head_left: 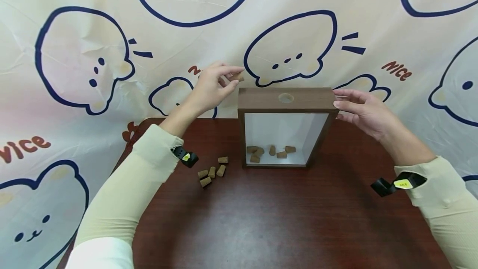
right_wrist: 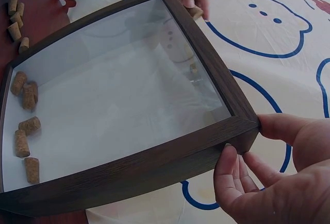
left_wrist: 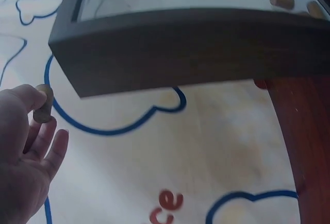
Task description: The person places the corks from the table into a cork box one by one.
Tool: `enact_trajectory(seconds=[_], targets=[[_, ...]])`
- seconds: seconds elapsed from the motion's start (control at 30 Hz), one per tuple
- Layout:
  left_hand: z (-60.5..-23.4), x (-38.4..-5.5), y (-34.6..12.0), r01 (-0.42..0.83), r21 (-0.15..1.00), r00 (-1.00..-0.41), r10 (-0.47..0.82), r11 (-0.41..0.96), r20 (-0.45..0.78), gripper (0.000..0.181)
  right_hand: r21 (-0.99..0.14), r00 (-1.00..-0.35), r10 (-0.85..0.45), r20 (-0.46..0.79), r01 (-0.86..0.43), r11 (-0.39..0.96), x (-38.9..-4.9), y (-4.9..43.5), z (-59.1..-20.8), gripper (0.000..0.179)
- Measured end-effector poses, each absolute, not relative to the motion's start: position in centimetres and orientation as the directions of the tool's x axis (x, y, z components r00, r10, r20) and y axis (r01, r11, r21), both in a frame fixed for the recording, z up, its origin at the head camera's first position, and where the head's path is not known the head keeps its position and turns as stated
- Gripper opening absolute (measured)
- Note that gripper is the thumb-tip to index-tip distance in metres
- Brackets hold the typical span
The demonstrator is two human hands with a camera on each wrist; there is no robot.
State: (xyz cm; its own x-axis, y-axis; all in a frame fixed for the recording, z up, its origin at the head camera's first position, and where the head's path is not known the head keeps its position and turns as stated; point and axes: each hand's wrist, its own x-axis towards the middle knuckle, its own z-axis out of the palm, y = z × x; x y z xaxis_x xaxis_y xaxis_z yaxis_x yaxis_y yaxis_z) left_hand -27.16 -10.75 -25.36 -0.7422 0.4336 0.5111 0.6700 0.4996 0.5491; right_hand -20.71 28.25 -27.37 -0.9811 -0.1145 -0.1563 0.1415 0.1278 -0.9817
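My left hand (head_left: 214,84) pinches a cork (head_left: 239,77) between thumb and fingers, just beyond the top left corner of a dark wooden box frame (head_left: 257,99). In the left wrist view the same cork (left_wrist: 44,103) is held apart from the frame's side. The frame stands upright, with a clear front and a round hole (head_left: 286,98) in its top. Several corks (head_left: 272,150) lie on its floor inside. At the top right corner, my right hand (head_left: 364,113) grips the frame, thumb and fingers touching its edge, as the right wrist view shows.
Several loose corks (head_left: 212,172) lie on the dark red table (head_left: 280,211), left of the frame. Behind the table hangs a pale cloth (head_left: 179,49) printed with blue-outlined cartoon shapes. A black wrist camera (head_left: 184,157) is strapped over the left sleeve.
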Motion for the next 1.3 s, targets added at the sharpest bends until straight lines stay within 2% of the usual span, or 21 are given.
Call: enact_trajectory(seconds=[0.3,0.7,1.03,1.3], targets=[[-25.3,-27.0,-7.6,0.714,0.569,-0.699,0.466,0.408,0.543,0.027,-0.981,-0.982,-0.109,-0.157,0.143,0.129,-20.7,28.4,-27.5,0.046],[-25.0,-26.0,-4.0,0.724,0.617,-0.665,0.549,0.308,0.506,0.026,-0.980,-0.980,-0.112,-0.166,0.152,0.125,-20.7,28.3,-27.4,0.044],[-25.5,-26.2,-2.1,0.688,0.685,-0.679,0.549,0.242,0.488,0.026,-0.982,-0.981,-0.110,-0.161,0.148,0.119,-20.7,28.3,-27.4,0.039],[-25.5,-26.3,-1.5,0.631,0.723,-0.723,0.551,0.281,0.417,0.025,-0.982,-0.981,-0.107,-0.159,0.146,0.117,-20.7,28.3,-27.5,0.037]])
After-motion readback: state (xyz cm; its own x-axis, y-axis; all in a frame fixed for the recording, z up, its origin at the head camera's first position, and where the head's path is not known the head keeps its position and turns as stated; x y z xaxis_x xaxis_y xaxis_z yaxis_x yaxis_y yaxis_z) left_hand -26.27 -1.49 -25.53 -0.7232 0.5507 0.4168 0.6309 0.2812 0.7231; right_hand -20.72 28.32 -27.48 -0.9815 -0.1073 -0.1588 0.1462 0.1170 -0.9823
